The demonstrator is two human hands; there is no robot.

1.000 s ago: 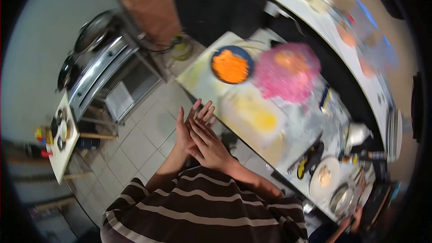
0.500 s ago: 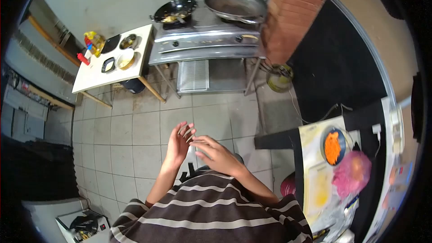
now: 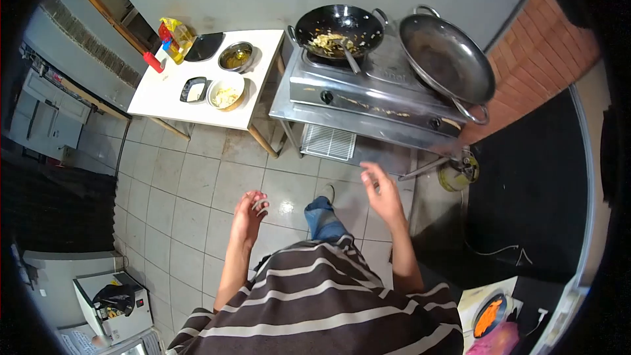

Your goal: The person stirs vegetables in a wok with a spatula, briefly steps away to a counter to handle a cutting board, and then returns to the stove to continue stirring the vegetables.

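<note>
My left hand (image 3: pixel 250 215) is in the air over the tiled floor, its fingers loosely curled and apart, with nothing in it. Farther right, my right hand (image 3: pixel 382 196) is raised below the stove's front, thumb and fingers apart, also holding nothing. Ahead of it stands a two-burner gas stove (image 3: pixel 378 108). On its left burner sits a black wok (image 3: pixel 361 20) with chopped food (image 3: pixel 325 44) and a metal spatula (image 3: pixel 351 59) in it. A larger grey wok (image 3: pixel 453 59) rests on the right burner.
Left of the stove, a white table (image 3: pixel 154 95) bears a steel bowl (image 3: pixel 236 57), a white bowl (image 3: pixel 227 92), a small black dish (image 3: pixel 194 90) and bottles. A gas cylinder (image 3: pixel 460 172) stands below right. Shredded carrot (image 3: pixel 489 315) lies in a bowl at lower right.
I have come closer to the stove and my view has turned. My hands, close together before, are now wide apart. The carrot counter has shifted to the lower right corner.
</note>
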